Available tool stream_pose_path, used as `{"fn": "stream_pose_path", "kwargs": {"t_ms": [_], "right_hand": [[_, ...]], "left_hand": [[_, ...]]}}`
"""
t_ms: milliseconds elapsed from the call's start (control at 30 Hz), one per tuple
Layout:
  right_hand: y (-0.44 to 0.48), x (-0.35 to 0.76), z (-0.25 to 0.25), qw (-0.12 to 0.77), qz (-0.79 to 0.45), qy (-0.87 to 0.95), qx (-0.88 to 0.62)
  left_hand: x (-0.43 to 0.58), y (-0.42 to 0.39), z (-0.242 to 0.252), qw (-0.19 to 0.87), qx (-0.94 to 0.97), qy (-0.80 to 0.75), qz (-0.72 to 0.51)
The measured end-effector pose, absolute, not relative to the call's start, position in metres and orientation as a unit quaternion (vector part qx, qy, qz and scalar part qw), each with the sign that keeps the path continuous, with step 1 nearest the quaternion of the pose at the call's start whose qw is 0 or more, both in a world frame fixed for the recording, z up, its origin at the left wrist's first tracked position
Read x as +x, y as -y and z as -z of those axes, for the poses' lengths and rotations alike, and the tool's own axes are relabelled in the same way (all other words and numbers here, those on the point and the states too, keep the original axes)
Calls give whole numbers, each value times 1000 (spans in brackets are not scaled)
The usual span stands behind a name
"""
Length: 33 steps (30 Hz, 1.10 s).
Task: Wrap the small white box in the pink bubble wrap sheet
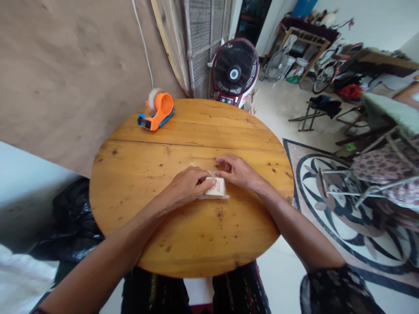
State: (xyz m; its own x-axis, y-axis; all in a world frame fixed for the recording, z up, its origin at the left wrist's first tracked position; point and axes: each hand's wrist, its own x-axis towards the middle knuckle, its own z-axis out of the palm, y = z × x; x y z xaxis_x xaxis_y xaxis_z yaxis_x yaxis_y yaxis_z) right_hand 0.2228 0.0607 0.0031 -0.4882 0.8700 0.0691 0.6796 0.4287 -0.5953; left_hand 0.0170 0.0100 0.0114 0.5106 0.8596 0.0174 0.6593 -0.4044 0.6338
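A small white packet [217,190] in clear wrap lies near the middle of the round wooden table [157,174]. My left hand [188,185] rests on its left side, fingers curled and pressing down on it. My right hand [237,171] sits at the packet's far right corner, its fingers pinched on the edge of the wrap. Most of the packet's left half is hidden under my left fingers.
An orange tape dispenser [157,111] stands at the table's far left edge. A brown board [65,65] leans behind the table. A floor fan [235,69] stands beyond the far edge. Chairs and clutter [376,144] fill the room at right. Black bags [70,218] lie at left.
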Motion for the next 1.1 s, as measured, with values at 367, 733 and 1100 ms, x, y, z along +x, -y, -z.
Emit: {"fn": "stream_pose_path", "kwargs": {"t_ms": [367, 733, 1100], "right_hand": [[-72, 215, 12, 314, -406, 761, -398], [-56, 218, -7, 311, -532, 681, -395], [-48, 226, -17, 295, -490, 760, -308]], "left_hand": [[17, -6, -19, 292, 823, -462, -156], [17, -4, -16, 382, 734, -530, -188], [17, -6, -22, 372, 783, -467, -171]]}}
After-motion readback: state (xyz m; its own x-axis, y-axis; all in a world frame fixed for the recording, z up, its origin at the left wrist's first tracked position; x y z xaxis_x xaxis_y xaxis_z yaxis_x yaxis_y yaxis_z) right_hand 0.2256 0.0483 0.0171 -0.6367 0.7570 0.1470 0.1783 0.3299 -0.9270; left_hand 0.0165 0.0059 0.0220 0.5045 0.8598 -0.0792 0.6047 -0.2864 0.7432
